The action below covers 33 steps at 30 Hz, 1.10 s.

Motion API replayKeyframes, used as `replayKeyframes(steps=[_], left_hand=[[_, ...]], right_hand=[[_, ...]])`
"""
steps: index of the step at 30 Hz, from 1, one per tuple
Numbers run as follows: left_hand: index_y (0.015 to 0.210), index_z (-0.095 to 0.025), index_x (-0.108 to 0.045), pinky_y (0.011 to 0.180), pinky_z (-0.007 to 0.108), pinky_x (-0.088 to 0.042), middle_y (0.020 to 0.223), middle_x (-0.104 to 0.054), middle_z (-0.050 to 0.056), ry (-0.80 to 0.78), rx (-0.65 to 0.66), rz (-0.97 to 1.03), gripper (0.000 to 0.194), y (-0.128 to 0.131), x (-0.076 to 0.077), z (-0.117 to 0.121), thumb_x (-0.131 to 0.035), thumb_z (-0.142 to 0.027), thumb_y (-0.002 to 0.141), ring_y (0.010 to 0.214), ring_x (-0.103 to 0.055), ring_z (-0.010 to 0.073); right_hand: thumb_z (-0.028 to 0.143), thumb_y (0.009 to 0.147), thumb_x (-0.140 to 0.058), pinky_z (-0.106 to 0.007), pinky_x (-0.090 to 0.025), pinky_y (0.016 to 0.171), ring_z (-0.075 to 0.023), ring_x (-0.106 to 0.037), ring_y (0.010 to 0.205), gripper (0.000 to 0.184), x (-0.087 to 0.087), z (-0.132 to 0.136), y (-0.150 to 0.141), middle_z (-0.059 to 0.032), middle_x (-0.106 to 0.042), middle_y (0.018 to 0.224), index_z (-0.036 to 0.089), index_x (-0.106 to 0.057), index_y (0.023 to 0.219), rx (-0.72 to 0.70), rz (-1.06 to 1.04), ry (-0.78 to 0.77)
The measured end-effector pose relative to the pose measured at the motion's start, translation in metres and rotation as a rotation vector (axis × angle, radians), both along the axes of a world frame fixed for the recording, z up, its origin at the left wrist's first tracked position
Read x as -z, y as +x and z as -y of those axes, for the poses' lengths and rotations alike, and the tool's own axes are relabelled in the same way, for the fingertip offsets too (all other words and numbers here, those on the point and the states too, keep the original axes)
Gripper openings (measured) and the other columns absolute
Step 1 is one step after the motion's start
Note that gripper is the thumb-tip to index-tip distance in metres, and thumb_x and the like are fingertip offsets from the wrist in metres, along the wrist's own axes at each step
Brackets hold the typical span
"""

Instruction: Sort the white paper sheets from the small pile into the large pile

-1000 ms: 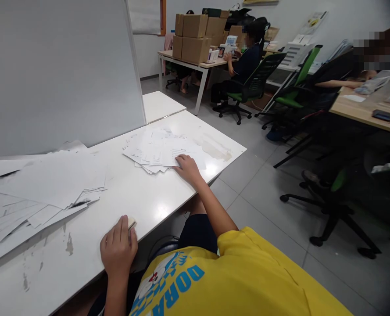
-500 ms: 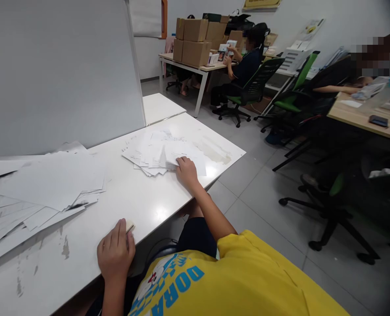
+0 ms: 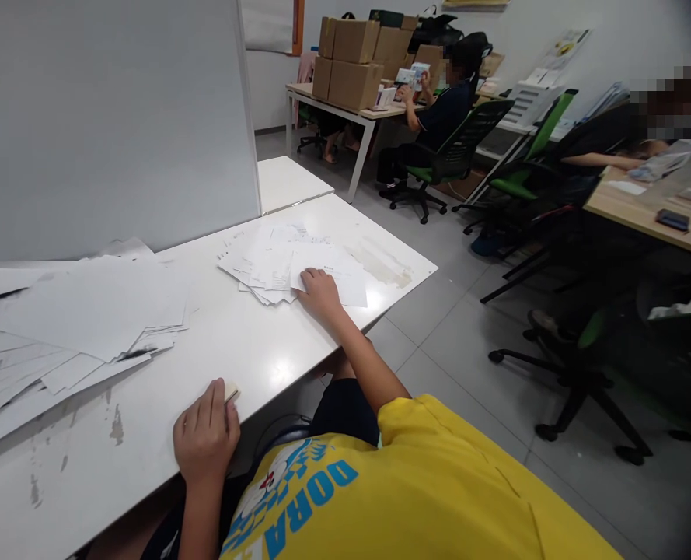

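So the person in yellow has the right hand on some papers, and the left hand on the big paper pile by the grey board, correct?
Not quite: the left hand is apart from the big paper pile. The head view shows it at the near edge of the white table, partly covering a small pale object. The right hand is on some papers.

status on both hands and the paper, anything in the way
Left hand closed around pale object, mostly hidden. Right hand on sheet overlapping right pile. Left pile apart from both hands; nothing visibly blocking.
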<state>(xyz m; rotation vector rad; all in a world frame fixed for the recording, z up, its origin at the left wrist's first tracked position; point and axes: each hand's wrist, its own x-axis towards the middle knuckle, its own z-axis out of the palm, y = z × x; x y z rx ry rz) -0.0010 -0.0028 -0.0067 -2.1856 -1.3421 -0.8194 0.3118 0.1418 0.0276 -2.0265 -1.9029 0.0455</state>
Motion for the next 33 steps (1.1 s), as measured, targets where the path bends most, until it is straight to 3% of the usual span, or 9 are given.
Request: replayKeyframes(steps=[3,9,17,23,26,30,33], left_hand=[[0.15,-0.02,-0.038,0.078,0.036,-0.038,0.113,-0.073,0.011,0.003,0.009,0.007,0.062,0.0,0.001,0.0,-0.055,-0.024,0.09,0.089,-0.065,0.0233],[0.15,-0.018,-0.037,0.078,0.035,-0.038,0.114,-0.073,0.011,0.021,0.011,-0.004,0.063,0.0,0.001,0.001,-0.055,-0.023,0.09,0.09,-0.066,0.0223],[0.145,-0.014,-0.045,0.078,0.035,-0.041,0.108,-0.075,0.011,0.095,0.024,-0.027,0.063,0.001,-0.002,-0.001,-0.063,-0.02,0.085,0.084,-0.066,0.0226],[0.147,-0.015,-0.043,0.077,0.035,-0.041,0.109,-0.074,0.011,0.085,0.029,-0.016,0.066,0.004,-0.001,0.0,-0.063,-0.019,0.084,0.084,-0.066,0.0235],[0.149,-0.015,-0.04,0.082,0.036,-0.042,0.112,-0.074,0.012,0.09,0.039,-0.001,0.069,0.001,0.002,0.0,-0.063,-0.019,0.084,0.092,-0.067,0.0251],[0.147,-0.02,-0.045,0.1,0.043,-0.038,0.117,-0.073,0.01,0.203,0.018,0.037,0.068,-0.001,0.001,0.003,-0.066,-0.021,0.082,0.116,-0.061,0.0304],[0.145,-0.025,-0.048,0.103,0.038,-0.039,0.114,-0.074,0.006,0.205,0.203,0.056,0.066,0.016,-0.007,0.011,-0.067,-0.02,0.082,0.122,-0.059,0.027]], right_hand=[[0.047,0.091,-0.058,-0.044,-0.039,0.095,-0.0329,-0.051,0.113,0.041,-0.001,0.0,-0.003,-0.0178,-0.059,0.13,0.014,-0.059,0.116,0.001,0.03,-0.004],[0.044,0.096,-0.05,-0.043,-0.039,0.094,-0.0322,-0.053,0.11,0.035,-0.002,-0.001,-0.003,-0.0176,-0.061,0.124,0.015,-0.062,0.112,-0.012,0.09,-0.004],[0.042,0.091,-0.06,-0.04,-0.043,0.091,-0.0317,-0.052,0.114,0.037,-0.004,-0.002,0.014,-0.0142,-0.059,0.131,0.017,-0.064,0.118,-0.091,-0.024,-0.005],[0.026,0.095,-0.046,-0.038,-0.044,0.089,-0.028,-0.058,0.102,0.025,0.005,-0.004,0.018,-0.0143,-0.067,0.115,0.017,-0.067,0.104,-0.103,-0.119,0.079],[0.024,0.095,-0.041,-0.037,-0.047,0.085,-0.0251,-0.062,0.091,0.027,0.003,0.007,0.014,-0.0122,-0.069,0.099,0.018,-0.067,0.094,-0.065,-0.325,0.267],[0.04,0.092,-0.051,-0.034,-0.052,0.085,-0.0228,-0.065,0.096,0.026,-0.014,0.037,0.012,-0.0072,-0.069,0.094,0.019,-0.067,0.097,0.085,-0.902,0.689],[0.044,0.086,-0.057,-0.034,-0.055,0.09,-0.0207,-0.066,0.101,0.028,-0.024,0.056,0.019,-0.0041,-0.07,0.094,0.019,-0.065,0.099,0.277,-1.412,0.875]])
